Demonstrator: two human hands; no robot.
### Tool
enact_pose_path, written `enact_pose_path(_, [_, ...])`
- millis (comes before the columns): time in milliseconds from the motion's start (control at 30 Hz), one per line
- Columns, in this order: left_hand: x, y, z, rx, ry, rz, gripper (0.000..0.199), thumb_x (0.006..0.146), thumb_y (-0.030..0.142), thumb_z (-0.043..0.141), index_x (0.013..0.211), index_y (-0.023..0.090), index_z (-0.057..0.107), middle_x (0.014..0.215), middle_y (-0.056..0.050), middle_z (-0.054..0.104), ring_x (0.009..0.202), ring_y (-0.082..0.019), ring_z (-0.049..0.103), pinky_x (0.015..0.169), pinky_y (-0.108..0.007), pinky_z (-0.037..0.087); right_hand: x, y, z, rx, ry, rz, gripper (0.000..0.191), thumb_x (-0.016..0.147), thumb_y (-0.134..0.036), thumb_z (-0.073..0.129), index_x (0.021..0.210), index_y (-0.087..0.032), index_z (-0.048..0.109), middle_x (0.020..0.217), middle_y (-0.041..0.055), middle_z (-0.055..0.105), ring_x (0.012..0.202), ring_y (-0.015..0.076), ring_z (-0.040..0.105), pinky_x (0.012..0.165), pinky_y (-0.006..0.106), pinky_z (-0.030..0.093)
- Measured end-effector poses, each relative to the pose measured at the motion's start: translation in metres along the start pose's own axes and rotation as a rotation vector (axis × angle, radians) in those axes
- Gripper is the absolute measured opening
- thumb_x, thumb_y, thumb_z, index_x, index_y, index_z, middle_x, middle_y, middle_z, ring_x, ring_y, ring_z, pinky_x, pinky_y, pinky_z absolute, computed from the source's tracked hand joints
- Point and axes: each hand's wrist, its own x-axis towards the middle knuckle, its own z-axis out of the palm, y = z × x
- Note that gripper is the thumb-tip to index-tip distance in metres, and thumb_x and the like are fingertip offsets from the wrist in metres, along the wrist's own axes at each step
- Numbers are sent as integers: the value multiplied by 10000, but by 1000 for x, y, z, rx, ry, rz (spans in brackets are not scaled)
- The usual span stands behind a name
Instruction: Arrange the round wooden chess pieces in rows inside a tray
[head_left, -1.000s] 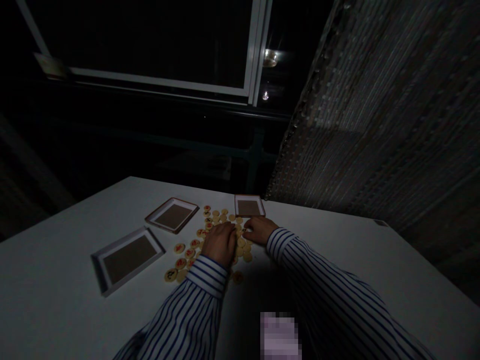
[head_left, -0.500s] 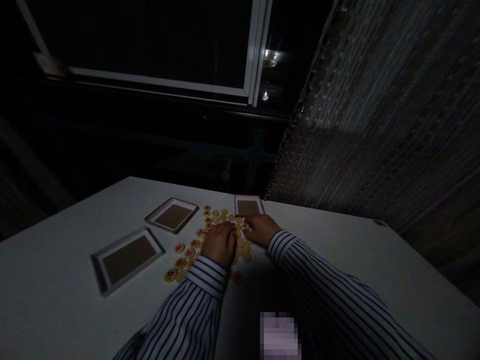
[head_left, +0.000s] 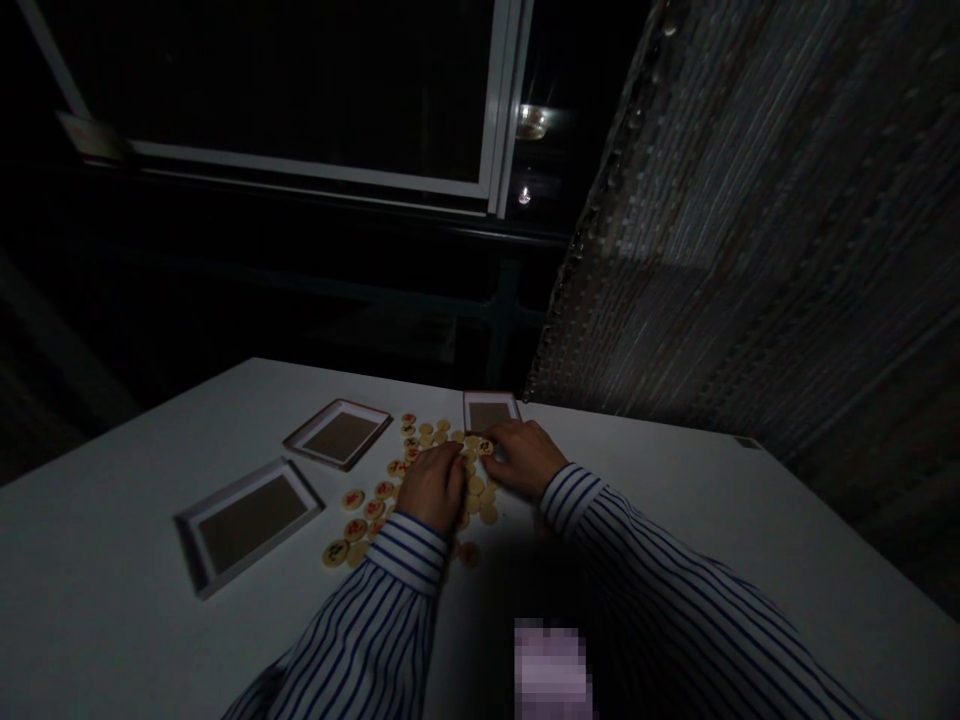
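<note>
Several round wooden pieces (head_left: 354,499), some with red or black characters and others plain, lie spread over the white table. My left hand (head_left: 433,485) rests over the middle of them, its fingertips hidden from view. Just to its right, my right hand (head_left: 525,457) has its thumb and index finger around a piece with a black character (head_left: 486,447), near the small box at the back. Plain pieces (head_left: 475,486) lie between my two hands.
Three shallow open boxes stand on the white table (head_left: 645,500): a grey-white one (head_left: 255,515) at the left, a brown-edged one (head_left: 339,436) behind it and a small one (head_left: 490,413) at the back. A bead curtain (head_left: 675,250) hangs at the right.
The whole view has shifted slightly, moving the table and boxes a little left in the picture. My right hand is still at the black-marked piece, and my left hand remains over the pieces.
</note>
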Motion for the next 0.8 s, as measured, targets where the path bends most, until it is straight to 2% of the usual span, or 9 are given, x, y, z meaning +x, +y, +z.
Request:
enact_pose_path(133, [-1,5,-2,-83,13,-66,306,809,275,364,986,138,573,966,-93,624,915,-201,555,823,-367,432,-6,-5,-10,5,3,-10,308,766,-356,469,992,-162,548,947,75,597,894,185,509,765,307,311])
enact_pose_path(367, [-3,23,-9,-400,8,-229,303,768,371,439,920,175,614,880,-47,661,833,-176,598,784,-329,460,-23,-13,-27,4,25,-21,307,770,-354,476,997,-158,542,939,75,598,891,179,510,762,305,308])
enact_pose_path(600, [0,41,-11,-708,-76,-379,318,691,372,537,865,125,636,845,-71,671,824,-190,601,793,-333,452,-43,-13,-39,15,70,-38,303,784,-375,460,979,-158,542,904,72,598,881,180,505,767,318,309])
enact_pose_path(800, [-2,58,-14,-870,-140,-458,298,625,359,603,802,123,653,816,-62,680,810,-189,606,771,-311,461,-58,-13,-48,22,85,-25,286,792,-363,453,968,-165,558,878,61,603,857,176,506,748,309,304])
